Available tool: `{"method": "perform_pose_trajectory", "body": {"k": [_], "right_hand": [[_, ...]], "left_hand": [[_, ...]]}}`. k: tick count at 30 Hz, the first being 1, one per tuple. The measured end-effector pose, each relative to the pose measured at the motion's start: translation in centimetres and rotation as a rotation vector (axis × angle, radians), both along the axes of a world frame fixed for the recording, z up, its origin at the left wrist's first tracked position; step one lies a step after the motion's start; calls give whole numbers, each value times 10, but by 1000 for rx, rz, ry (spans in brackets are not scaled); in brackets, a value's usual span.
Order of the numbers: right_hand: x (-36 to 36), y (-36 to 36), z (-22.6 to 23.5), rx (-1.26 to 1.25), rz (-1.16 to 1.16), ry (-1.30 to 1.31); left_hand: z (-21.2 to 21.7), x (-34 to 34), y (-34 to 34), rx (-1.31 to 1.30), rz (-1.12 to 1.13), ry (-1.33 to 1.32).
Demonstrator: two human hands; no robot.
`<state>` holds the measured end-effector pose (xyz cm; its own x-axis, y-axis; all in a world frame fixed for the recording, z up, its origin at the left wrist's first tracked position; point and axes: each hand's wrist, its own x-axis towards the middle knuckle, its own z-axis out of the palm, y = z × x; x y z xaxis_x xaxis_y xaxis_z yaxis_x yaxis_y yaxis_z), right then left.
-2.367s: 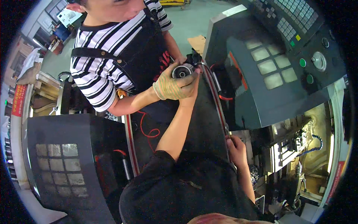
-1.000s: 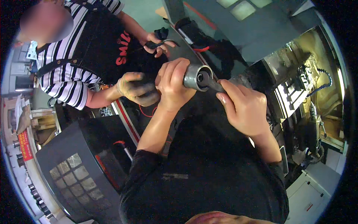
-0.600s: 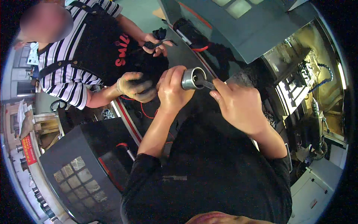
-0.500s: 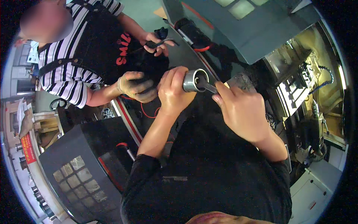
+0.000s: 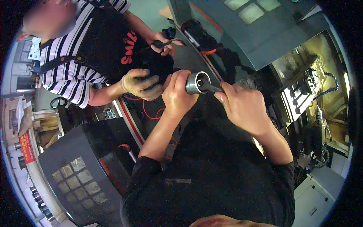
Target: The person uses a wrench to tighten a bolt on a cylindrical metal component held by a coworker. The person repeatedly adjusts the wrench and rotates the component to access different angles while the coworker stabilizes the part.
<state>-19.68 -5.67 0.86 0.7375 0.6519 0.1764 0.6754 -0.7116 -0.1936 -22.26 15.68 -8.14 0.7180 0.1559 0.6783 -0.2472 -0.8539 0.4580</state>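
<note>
My left hand is wrapped round a short hollow metal cylinder, its open mouth tilted toward my right hand. Inside the mouth shows a small bright round end. My right hand is closed on the handle of a grey wrench. The wrench's head sits inside the cylinder's mouth, next to that round end; whether it grips it I cannot tell. Both hands are held in the air in front of my dark shirt.
A co-worker in a striped shirt and dark apron stands at the left. Their gloved hand is close to my left hand; their other hand holds a dark curved object. Grey machine housings and an opened machine bed flank me.
The wrench has turned slightly in the cylinder's mouth, so its head shows more clearly. My right hand has shifted a little with it. The left hand still holds the cylinder.
</note>
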Motion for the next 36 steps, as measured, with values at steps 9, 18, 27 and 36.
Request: {"method": "perform_pose_trajectory", "body": {"k": [9, 18, 27, 36], "right_hand": [[28, -1, -15, 83, 85, -24], [46, -4, -45, 99, 159, -102], [4, -18, -45, 267, -81, -279], [5, -30, -82, 483, -307, -231]], "left_hand": [[4, 11, 3, 57, 12, 28], [-9, 7, 5, 70, 43, 184], [50, 29, 2, 228, -186, -182], [82, 58, -13, 531, -306, -334]]}}
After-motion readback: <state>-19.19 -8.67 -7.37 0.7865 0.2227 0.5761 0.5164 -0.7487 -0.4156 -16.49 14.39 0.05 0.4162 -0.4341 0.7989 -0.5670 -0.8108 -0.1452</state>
